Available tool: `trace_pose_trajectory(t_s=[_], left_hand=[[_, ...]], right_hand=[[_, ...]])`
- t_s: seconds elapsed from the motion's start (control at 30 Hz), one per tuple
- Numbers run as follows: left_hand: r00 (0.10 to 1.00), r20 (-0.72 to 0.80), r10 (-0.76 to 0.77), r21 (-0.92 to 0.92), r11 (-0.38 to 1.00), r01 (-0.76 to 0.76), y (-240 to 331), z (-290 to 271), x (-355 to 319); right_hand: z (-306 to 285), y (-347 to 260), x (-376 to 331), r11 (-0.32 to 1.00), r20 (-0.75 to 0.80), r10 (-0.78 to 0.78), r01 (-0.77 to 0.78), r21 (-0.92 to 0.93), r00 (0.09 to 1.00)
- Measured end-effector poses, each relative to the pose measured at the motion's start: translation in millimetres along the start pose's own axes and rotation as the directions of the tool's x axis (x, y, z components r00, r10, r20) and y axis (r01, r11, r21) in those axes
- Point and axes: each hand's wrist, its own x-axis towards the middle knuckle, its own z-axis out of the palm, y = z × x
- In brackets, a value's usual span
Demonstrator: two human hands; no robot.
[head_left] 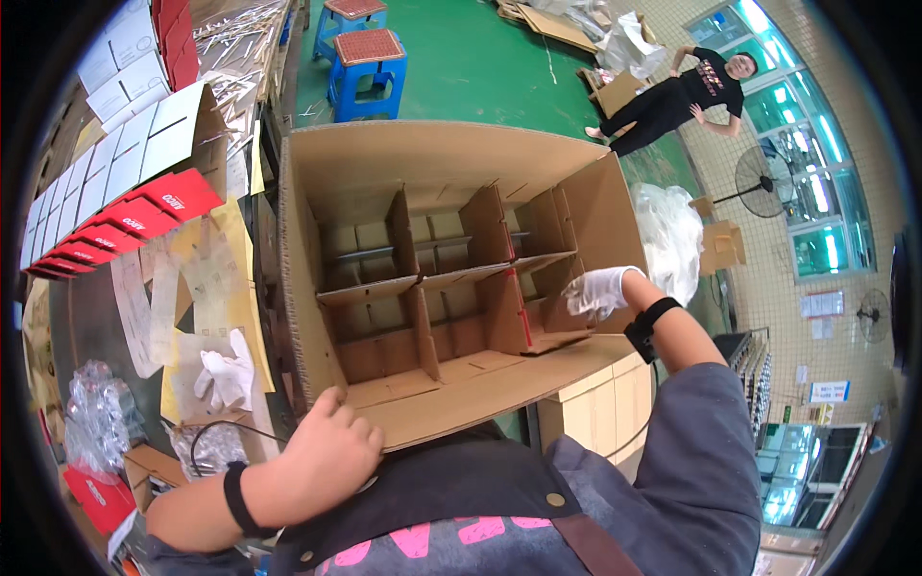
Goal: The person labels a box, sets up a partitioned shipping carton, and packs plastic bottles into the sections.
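A large open brown cardboard box [499, 144] stands before me, with crossed cardboard dividers [447, 278] splitting it into several compartments. One divider on the right side has a red edge. At the near left corner, the bare fingers of my left hand [331, 444] curl over the box's rim. My right hand [602, 292], in a white glove, reaches over the right side of the box beside the right-hand compartments. Its fingers are smeared, so whether they touch a divider cannot be told.
Left of the box, a table holds a row of red and white cartons [125, 173], a white glove [227, 370] and crumpled clear plastic [101, 413]. Beyond are blue stools [368, 72] on a green floor. A person [706, 91] stands at the far right, near a fan [765, 182].
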Motion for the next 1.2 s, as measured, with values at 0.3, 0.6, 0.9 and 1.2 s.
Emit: trace_pose_trajectory(t_s=[0.3, 0.6, 0.9, 1.2], left_hand=[[0.776, -0.199, -0.599, -0.193, 0.8, 0.568, 74, 19, 71], [0.579, -0.447, -0.682, -0.176, 0.702, 0.69, 80, 38, 72], [-0.018, -0.497, -0.867, -0.598, 0.327, 0.732, 218, 109, 6], [-0.976, 0.034, -0.217, -0.633, -0.76, 0.147, 424, 276, -261]], right_hand=[[31, -3, 211, 0.6, -0.108, -0.086, -0.035, -0.799, 0.99], [-2, -101, 27, -0.033, 0.266, -0.452, 0.282, -0.959, 0.851], [147, -84, -205, 0.246, 0.499, -0.664, 0.793, -0.558, 0.557], [316, -98, -206, 0.356, 0.357, -0.74, 0.782, -0.511, 0.57]])
